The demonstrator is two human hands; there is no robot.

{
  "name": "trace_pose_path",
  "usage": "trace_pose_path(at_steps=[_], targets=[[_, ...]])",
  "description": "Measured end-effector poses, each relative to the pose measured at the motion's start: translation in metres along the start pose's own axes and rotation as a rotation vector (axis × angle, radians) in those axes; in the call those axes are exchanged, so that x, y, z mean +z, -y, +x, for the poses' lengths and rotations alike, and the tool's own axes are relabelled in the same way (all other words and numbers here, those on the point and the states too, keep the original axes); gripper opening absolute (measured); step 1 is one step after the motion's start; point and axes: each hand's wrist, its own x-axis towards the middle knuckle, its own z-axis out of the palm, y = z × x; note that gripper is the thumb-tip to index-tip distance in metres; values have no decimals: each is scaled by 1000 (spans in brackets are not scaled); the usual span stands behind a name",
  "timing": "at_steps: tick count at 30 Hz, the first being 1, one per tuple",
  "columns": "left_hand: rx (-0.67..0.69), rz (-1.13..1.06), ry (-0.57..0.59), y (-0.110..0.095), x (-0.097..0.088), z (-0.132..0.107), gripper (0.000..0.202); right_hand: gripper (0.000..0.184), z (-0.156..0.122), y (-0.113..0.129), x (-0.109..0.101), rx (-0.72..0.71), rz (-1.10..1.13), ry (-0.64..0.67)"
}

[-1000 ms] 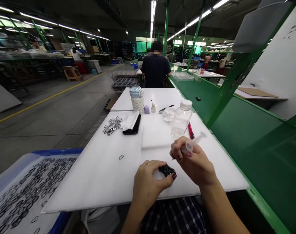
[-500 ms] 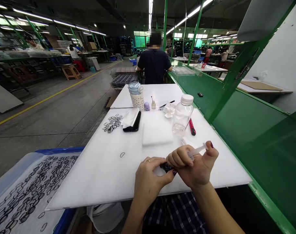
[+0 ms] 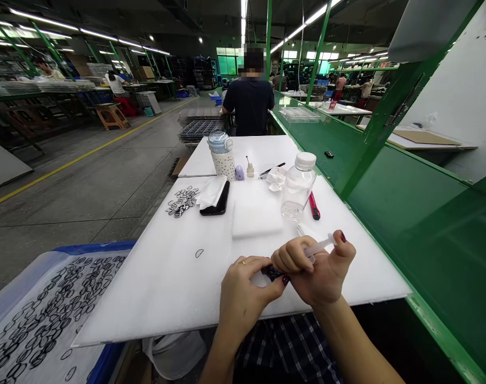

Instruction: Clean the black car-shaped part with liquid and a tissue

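Note:
Between thumb and fingers, my left hand [image 3: 245, 290] pinches a small black part [image 3: 271, 272] just above the front of the white table [image 3: 174, 298]. My right hand [image 3: 312, 266] is wrapped round a translucent plastic syringe [image 3: 319, 247], its thumb at the plunger end. The syringe's tip is hidden by my fingers, close to the black part, so I cannot tell whether they touch. A single thin black ring [image 3: 199, 253] lies to the left of my hands. Farther back is a loose pile of similar black rings [image 3: 182, 201].
A clear bottle [image 3: 299, 186], red utility knife [image 3: 314, 206], white foam pad [image 3: 256, 217], phone [image 3: 216, 205] under tissue, and patterned cup [image 3: 222, 157] stand beyond my hands. A blue-edged tray [image 3: 94, 247] of black rings is at lower left. Another person [image 3: 248, 104] sits ahead.
The whole view has shifted slightly. Both hands keep the same grip on the black part and the syringe; the right thumb stays at the plunger.

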Motion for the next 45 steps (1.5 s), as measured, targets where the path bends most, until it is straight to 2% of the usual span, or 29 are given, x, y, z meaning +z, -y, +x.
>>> trace_pose_path(at_steps=[15, 34, 37, 40, 42, 45], targets=[[9, 13, 5, 2, 0, 0, 20, 62, -2, 2, 5, -22, -64, -61], [11, 2, 17, 0, 0, -1, 24, 64, -5, -1, 12, -16, -149, -239], [19, 15, 12, 2, 1, -1, 25, 63, -5, 6, 12, 17, -161, -235], [41, 47, -2, 5, 3, -2, 29, 65, 10, 24, 12, 17, -137, -180], [78, 88, -5, 7, 3, -3, 32, 66, 32, 30, 10, -74, -118, -174], [138, 136, 11, 11, 1, -4, 37, 64, 71, 18, 0, -202, -301, -261]])
